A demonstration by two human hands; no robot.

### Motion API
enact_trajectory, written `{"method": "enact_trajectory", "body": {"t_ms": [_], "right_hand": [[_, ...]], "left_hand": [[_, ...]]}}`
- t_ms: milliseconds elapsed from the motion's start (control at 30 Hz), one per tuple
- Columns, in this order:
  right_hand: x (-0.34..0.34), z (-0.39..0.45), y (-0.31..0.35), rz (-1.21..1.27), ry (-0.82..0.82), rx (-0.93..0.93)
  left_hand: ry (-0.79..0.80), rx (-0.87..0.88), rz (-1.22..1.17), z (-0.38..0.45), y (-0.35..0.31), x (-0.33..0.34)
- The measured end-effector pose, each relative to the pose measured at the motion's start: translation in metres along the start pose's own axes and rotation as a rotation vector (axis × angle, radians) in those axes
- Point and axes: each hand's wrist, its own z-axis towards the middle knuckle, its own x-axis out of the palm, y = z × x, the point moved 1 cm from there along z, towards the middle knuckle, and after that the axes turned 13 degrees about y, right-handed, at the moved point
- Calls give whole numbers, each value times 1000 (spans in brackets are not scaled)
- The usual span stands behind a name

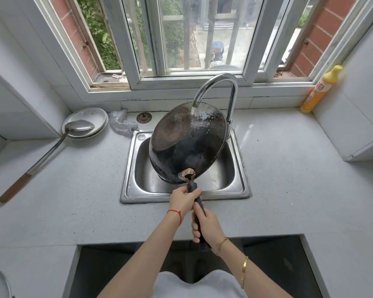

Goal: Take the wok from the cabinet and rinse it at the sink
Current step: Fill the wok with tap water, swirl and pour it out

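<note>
The black wok [187, 145] hangs over the steel sink [136, 190], turned so its blackened underside faces me. Water from the curved chrome faucet [220, 82] runs onto its upper part, which looks wet. Both hands grip the wok's dark handle [197, 203]. My left hand [182, 201] holds it close to the pan. My right hand [207, 226] holds it further back, toward me. The inside of the wok is hidden.
A long metal ladle [52, 151] rests on white plates [86, 121] at the left. A steel scourer [122, 123] and a sink strainer [144, 117] lie behind the sink. A yellow detergent bottle [319, 91] stands at the right corner.
</note>
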Motion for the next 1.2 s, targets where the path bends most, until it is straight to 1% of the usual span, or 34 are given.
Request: {"method": "enact_trajectory", "body": {"t_ms": [367,600,700,1033,1200], "right_hand": [[0,-4,-7,41,23,-1],[1,-3,-6,33,30,-15],[1,-3,-7,34,22,-20],[-5,-8,-2,64,-26,-25],[-8,-17,-4,78,-9,-11]], "left_hand": [[25,19,-18,-7,6,1],[-6,23,38,-10,0,0],[-16,16,51,-10,-1,0],[26,38,66,-12,-9,14],[23,29,85,-17,-4,19]]}}
